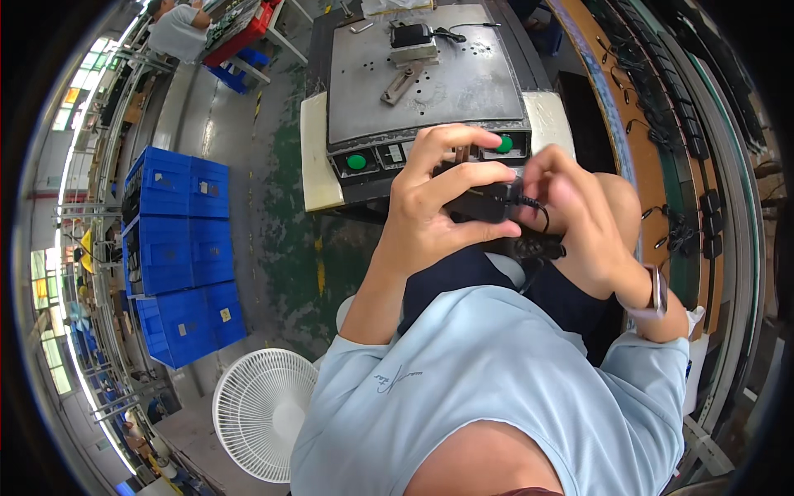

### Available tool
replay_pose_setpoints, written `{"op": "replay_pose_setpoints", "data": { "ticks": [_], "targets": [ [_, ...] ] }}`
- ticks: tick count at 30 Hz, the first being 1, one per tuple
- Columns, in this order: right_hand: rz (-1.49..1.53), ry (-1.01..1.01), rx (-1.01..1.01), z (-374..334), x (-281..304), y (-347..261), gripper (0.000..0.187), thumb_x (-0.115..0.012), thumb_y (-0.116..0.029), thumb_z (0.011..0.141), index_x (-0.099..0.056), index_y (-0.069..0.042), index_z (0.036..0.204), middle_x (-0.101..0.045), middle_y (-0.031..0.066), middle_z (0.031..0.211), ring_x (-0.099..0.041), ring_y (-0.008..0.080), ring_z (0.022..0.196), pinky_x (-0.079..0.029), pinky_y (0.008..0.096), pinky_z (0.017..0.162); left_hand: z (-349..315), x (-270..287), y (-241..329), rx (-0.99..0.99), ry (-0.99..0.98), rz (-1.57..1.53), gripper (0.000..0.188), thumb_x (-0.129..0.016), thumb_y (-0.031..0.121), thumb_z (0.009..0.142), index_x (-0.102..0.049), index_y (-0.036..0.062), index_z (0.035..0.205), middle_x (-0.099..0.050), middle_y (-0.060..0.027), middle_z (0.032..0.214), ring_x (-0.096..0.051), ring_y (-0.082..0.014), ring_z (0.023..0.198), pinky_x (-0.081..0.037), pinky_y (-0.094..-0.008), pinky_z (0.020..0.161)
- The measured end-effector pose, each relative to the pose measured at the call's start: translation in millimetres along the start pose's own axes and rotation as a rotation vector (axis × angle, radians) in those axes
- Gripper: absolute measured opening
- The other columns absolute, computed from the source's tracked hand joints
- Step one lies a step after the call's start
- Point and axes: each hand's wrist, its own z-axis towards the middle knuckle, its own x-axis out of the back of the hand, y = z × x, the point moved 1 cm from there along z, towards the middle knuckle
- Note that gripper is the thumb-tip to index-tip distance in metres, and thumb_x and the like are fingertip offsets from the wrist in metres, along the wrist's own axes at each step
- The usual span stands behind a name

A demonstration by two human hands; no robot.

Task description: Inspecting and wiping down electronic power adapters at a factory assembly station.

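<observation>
Stacked blue plastic crates point(168, 183) are seen on the floor, beyond the left edge of the machine; dark contents, too small to be told, are glimpsed at their left side. A smooth black adapter point(488, 205), box-shaped, is held in front of the near edge of the machine's metal plate point(356, 95). It is gripped by the left hand point(422, 194), its thumb closed below and its bent fingers above. The right hand point(579, 211) is blurred, its fingers curled beside the ribbed end of the black cable point(528, 201); whether the cable is pinched cannot be told. A dark coil point(538, 246) is seen below.

Near the plate's far edge, a second adapter point(409, 35) is supported by a pale block point(415, 54). A slotted, brownish metal bracket point(403, 83) is laid nearer the middle of the scuffed, hole-dotted plate. Round green buttons point(356, 161) are set below its near corners.
</observation>
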Motion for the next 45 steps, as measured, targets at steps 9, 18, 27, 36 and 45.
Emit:
{"op": "replay_pose_setpoints", "data": {
  "ticks": [9, 18, 27, 36, 45],
  "targets": [
    [-0.952, 0.085, 0.706, -13, 6, -5, 0.007, -0.059, -0.002, 0.086, -0.054, 0.0, 0.09, -0.052, 0.0091, 0.082, -0.042, 0.0211, 0.057, -0.037, 0.0291, 0.051, -8, -10, 10, 0.048, 0.071, -0.001, 0.054, -0.092, 0.032, 0.053, -0.071, 0.0042, 0.094, -0.063, -0.0069, 0.094, -0.06, -0.0233, 0.091, -0.05, -0.0378, 0.084],
    [-0.721, 0.039, 0.601, -24, -4, -8, 0.01, -0.061, -0.001, 0.087, -0.052, -0.003, 0.082, -0.048, 0.006, 0.074, -0.039, 0.0203, 0.053, -0.035, 0.0305, 0.047, -15, -10, 23, 0.055, 0.1, -0.062, 0.05, -0.093, 0.029, 0.054, -0.072, 0.006, 0.093, -0.063, -0.0033, 0.09, -0.058, -0.0205, 0.088, -0.05, -0.0344, 0.082],
    [-0.498, 0.002, 0.541, -27, -12, -12, 0.015, -0.059, 0.001, 0.088, -0.051, -0.002, 0.076, -0.046, 0.0061, 0.066, -0.038, 0.0207, 0.052, -0.033, 0.0307, 0.046, -17, -15, 26, 0.011, 0.202, -0.136, 0.049, -0.093, 0.032, 0.054, -0.073, 0.0057, 0.091, -0.064, -0.002, 0.085, -0.059, -0.0198, 0.088, -0.052, -0.0346, 0.084],
    [-0.412, 0.003, 0.499, -35, -20, -15, 0.013, -0.06, 0.0, 0.087, -0.052, -0.002, 0.077, -0.049, 0.0074, 0.069, -0.038, 0.0209, 0.052, -0.034, 0.0307, 0.047, -25, -8, 33, -0.043, 0.173, 0.015, 0.054, -0.092, 0.043, 0.058, -0.07, 0.0073, 0.092, -0.064, -0.0036, 0.083, -0.059, -0.019, 0.087, -0.049, -0.0368, 0.084],
    [-0.597, 0.051, 0.676, -31, -16, -16, 0.013, -0.069, -0.004, 0.081, -0.056, -0.001, 0.082, -0.056, 0.0103, 0.08, -0.047, 0.0202, 0.059, -0.043, 0.028, 0.052, -28, -11, 35, -0.008, 0.202, -0.053, 0.044, -0.09, 0.033, 0.061, -0.072, 0.0092, 0.093, -0.067, -0.0012, 0.086, -0.059, -0.0208, 0.087, -0.049, -0.0342, 0.08]
  ]
}}
